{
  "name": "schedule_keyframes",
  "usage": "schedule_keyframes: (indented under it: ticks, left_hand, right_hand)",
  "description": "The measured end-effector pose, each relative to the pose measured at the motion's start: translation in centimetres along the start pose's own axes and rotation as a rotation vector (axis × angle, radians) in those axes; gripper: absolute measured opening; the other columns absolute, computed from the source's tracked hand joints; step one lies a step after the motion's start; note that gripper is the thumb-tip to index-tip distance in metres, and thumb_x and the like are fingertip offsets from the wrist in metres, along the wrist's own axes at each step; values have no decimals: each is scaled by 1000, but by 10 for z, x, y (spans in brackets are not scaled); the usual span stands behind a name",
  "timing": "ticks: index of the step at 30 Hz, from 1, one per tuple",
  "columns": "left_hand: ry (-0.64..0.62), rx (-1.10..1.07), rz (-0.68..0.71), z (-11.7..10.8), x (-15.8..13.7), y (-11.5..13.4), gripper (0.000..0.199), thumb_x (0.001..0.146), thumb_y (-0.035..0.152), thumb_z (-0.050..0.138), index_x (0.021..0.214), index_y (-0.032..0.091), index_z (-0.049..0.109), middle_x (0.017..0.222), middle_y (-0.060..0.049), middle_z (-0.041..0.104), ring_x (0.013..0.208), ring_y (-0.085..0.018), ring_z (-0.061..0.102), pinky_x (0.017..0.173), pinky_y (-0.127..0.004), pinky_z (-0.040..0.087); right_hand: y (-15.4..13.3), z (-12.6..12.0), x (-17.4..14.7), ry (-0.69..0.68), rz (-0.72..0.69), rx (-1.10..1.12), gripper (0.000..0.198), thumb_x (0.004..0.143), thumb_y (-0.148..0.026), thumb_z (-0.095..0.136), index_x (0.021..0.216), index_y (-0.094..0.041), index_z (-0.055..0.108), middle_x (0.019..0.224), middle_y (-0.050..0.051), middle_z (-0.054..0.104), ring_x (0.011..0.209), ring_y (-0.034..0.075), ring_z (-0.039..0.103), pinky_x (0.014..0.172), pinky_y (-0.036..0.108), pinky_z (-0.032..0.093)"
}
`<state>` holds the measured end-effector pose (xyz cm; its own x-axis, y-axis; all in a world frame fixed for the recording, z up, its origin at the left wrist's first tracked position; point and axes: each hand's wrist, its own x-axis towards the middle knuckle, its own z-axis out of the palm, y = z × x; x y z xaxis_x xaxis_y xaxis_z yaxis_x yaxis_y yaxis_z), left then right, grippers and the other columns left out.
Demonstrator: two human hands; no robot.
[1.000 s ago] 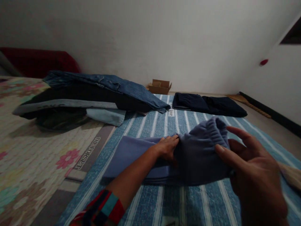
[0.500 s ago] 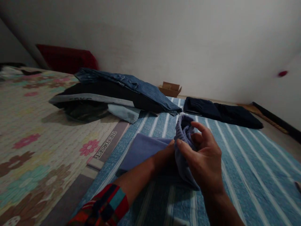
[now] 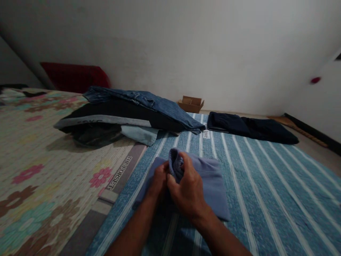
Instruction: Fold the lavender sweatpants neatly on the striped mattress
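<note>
Both hands at lower centre of the frame, close together on a lavender fleece garment. Left hand pinched on the cloth beside the rolled edge; right hand curled over the bunched, ribbed end that stands up at the garment's upper left, fingers closed on the fabric. Rest of the garment flat and folded on the blue striped blanket, its right half smooth. Judging by the pose, mid-fold: gathered end brought over onto the flat part, not yet laid down. Next move likely calls for pressing that roll flat and squaring the edges, with care not to drag the lower layers askew. Up and left, a pile of jeans and dark clothes across the seam with the floral quilt; upper right, folded navy clothes; beyond, a small cardboard box by the wall.
</note>
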<state>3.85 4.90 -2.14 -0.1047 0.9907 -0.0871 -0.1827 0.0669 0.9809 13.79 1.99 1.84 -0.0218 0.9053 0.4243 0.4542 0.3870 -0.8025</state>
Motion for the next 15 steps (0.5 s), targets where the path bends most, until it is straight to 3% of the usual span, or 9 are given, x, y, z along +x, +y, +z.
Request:
schedule_keyframes:
  ticks: [3, 6, 11, 15]
  left_hand:
    - [92, -140, -114, -11, 1, 10, 18, 77, 33, 56, 81, 16, 61, 67, 0, 65, 63, -15, 64, 63, -24, 52]
    - [94, -215, -240, -18, -2, 19, 20, 78, 35, 60, 80, 16, 62, 69, -1, 66, 68, -14, 64, 67, -22, 52]
    - [89, 27, -169, -17, -5, 27, 29, 67, 38, 72, 86, 17, 63, 76, 0, 67, 79, -18, 64, 74, -25, 51]
    - [110, 250, -116, -12, 1, 27, 45, 62, 42, 75, 97, 16, 62, 87, -4, 69, 86, -23, 65, 80, -33, 50]
  right_hand:
    - [9, 14, -5, -32, 24, -10, 60, 76, -24, 53, 133, -13, 36, 119, 14, 58, 105, 26, 58, 87, 43, 48]
    - [18, 28, -17, -137, 20, -61, 65, 75, -24, 53, 135, -11, 32, 118, 17, 57, 105, 29, 57, 86, 46, 48]
    - [29, 38, -36, -214, -90, -112, 72, 74, -21, 53, 139, -12, 24, 120, 18, 54, 107, 30, 53, 84, 47, 47]
    - [28, 22, -37, -309, -104, -14, 54, 72, -19, 55, 125, -16, 42, 107, 11, 58, 95, 25, 56, 81, 41, 49]
